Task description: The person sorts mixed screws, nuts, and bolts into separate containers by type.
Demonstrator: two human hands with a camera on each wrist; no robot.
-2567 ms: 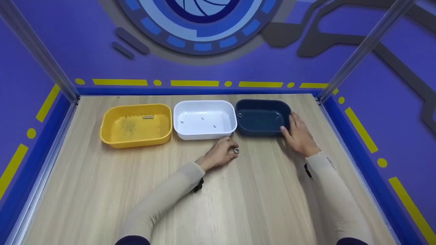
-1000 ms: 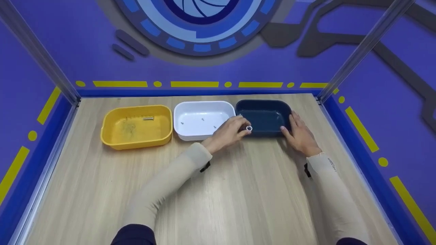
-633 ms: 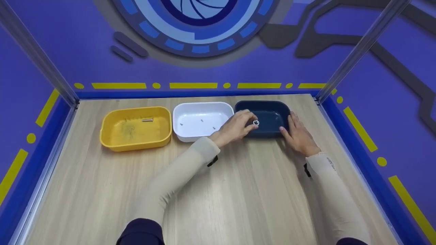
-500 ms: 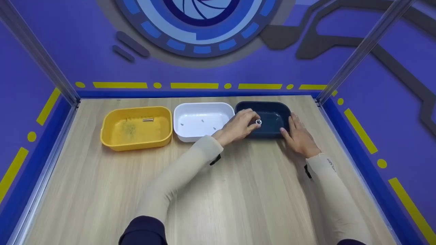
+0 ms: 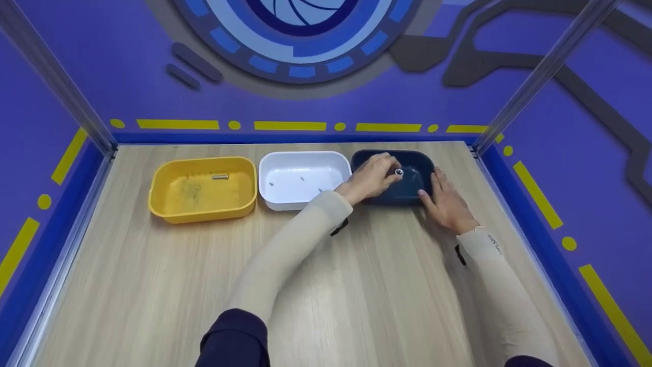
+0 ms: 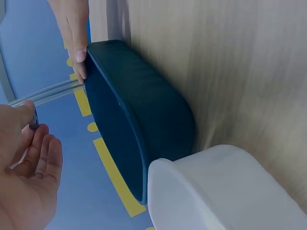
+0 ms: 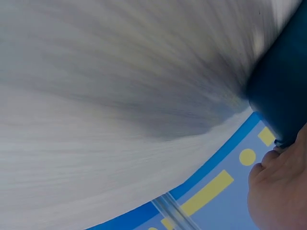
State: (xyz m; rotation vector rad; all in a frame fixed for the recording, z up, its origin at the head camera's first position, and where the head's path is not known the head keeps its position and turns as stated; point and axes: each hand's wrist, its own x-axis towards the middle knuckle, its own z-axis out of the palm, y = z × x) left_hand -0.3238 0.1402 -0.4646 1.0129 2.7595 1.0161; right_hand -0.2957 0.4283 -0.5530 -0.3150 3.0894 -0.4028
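Note:
My left hand (image 5: 373,177) pinches a small round metal nut (image 5: 399,172) between thumb and fingertips, above the dark blue bin (image 5: 402,200). In the left wrist view the nut (image 6: 34,122) is mostly covered by the fingers, and this hand (image 6: 29,167) is off to the side of the bin's mouth. My right hand (image 5: 448,201) rests against the right end of the same bin, its fingers fairly straight along the outer wall and the thumb at the near corner. The left part of the bin's inside is hidden behind my left hand.
A white bin (image 5: 285,206) with several tiny screws stands left of the dark one. Farther left, a yellow bin (image 5: 204,216) holds a larger metal bolt (image 5: 220,177). Purple panels (image 5: 326,102) close off the wooden table (image 5: 305,306) at the back and sides.
With the nut pinched in it, my left hand has moved from the table in front of the white bin, up and right, over the dark bin. The right hand has stayed in place.

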